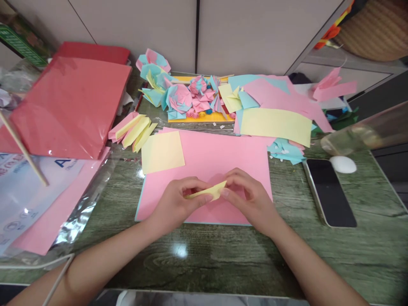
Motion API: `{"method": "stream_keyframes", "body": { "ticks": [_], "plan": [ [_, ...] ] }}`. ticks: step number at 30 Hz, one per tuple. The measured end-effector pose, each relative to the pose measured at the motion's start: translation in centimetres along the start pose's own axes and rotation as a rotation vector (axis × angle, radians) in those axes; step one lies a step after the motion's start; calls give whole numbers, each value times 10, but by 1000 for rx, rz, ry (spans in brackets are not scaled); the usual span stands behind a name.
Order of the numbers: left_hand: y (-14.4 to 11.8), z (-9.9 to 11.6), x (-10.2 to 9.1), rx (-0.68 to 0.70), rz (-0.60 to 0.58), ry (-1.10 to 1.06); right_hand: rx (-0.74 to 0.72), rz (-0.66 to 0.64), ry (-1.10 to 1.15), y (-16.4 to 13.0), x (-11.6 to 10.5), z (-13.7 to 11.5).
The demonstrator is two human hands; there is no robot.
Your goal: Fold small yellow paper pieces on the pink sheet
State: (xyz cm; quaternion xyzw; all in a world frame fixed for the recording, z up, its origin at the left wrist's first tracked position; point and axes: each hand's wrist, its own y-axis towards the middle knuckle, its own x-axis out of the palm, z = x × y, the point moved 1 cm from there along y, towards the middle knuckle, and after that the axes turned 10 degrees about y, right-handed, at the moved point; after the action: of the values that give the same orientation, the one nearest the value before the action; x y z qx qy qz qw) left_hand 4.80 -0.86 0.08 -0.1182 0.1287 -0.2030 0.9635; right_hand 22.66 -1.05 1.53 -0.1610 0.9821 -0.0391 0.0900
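Both hands meet over the green bench (204,259); the left hand (174,203) and right hand (251,199) each pinch one end of a folded yellow paper strip (207,192), so each grip is clenched on it, just above the pink sheet (219,157); a clean crease likely wants the edges aligned and the fingertips pressed along the fold; beyond the left grip lies a yellow square (162,151); right of the grips, a phone (331,191); farthest, folded paper flowers (188,95).
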Motion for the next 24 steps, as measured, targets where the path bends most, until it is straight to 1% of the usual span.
{"method": "stream_keyframes", "body": {
  "ticks": [2,4,7,9,13,14,15,16,19,20,21,22,24],
  "plan": [
    [1,0,-1,-13,15,-70,51,-41,-15,0,2,-2],
    [1,-1,-1,-6,29,-141,67,-43,-58,-2,6,-3],
    [0,-2,1,39,17,-216,1,13,-137,-4,14,-2],
    [-1,-2,3,86,12,-248,-51,28,-166,-5,18,0],
    [-2,-2,5,168,-13,-256,-121,27,-136,-6,21,1],
    [-2,-2,5,183,-15,-221,-142,44,-149,-7,19,1],
    [-3,-2,5,201,9,-161,-178,79,-197,-8,16,1],
    [-3,-1,3,222,62,-82,-231,131,-286,-9,12,1],
    [-7,1,-3,336,333,181,-460,313,-741,-12,-1,-3],
    [-9,3,-4,391,397,263,-492,349,-889,-13,-4,-3],
    [-10,4,-5,450,422,347,-510,358,-1004,-14,-5,-3],
    [-11,5,-5,514,419,447,-520,346,-1093,-14,-5,-2],
    [-12,4,-3,638,365,717,-534,264,-1193,-14,0,1]
  ]
}}
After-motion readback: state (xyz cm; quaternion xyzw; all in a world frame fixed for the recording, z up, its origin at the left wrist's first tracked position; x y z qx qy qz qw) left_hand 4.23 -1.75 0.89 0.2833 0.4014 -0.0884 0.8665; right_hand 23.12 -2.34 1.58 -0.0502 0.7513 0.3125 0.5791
